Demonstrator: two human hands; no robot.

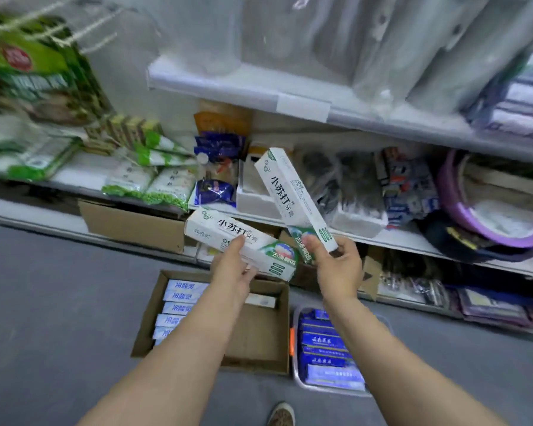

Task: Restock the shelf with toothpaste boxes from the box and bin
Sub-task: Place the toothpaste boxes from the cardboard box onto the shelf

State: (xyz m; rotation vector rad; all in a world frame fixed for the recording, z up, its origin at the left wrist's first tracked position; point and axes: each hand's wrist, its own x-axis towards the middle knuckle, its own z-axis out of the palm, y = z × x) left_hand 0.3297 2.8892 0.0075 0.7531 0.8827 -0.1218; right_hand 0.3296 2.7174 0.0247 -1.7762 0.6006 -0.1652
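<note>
Right hand (339, 265) grip holds upright toothpaste box (293, 195) nearest the shelf (397, 238); left hand (231, 265) grip holds flat toothpaste box (228, 238), angled leftward.

2 white-green toothpaste boxes (239, 241) aloft

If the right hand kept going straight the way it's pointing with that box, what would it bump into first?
Probably the white foam tray on the middle shelf. The right hand holds its toothpaste box tilted up and forward, its far end already in line with that tray. Depth is hard to judge from this one view.
</note>
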